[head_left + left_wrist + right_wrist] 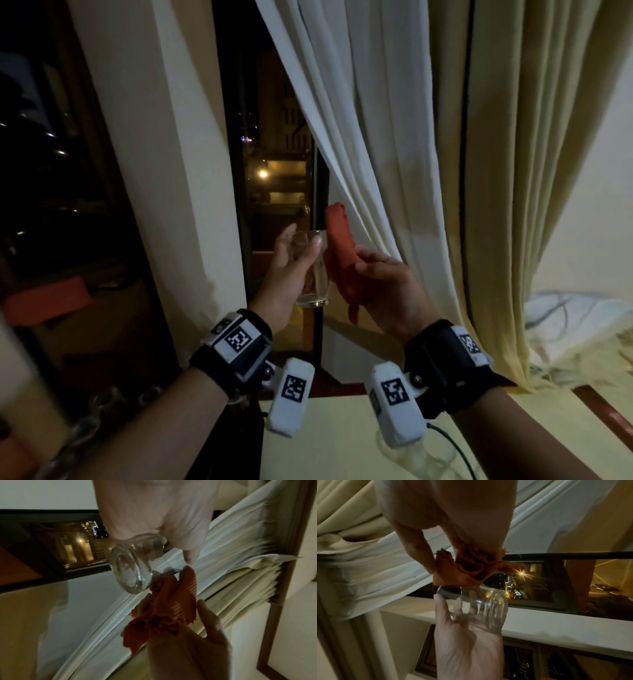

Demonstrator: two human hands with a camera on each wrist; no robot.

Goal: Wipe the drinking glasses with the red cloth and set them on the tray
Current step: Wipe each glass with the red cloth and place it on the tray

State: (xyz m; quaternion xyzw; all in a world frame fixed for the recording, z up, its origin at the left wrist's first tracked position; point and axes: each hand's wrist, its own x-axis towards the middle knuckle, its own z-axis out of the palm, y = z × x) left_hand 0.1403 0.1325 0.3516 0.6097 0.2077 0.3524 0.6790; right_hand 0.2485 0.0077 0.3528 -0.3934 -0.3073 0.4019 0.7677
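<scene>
My left hand (286, 274) grips clear drinking glass (313, 274) midair; right hand (387, 287) pinches bunched red cloth (339, 253) against rim. Risk: hard push slips glass from grip.

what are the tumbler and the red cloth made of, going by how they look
The tumbler held by the left hand looks like clear, smooth glass: fingers and window lights show through it, and its thick base glints. The red cloth gripped by the right hand seems a soft woven textile, matte with a ribbed or waffle texture and frayed edges; the fibre can't be told.
</scene>
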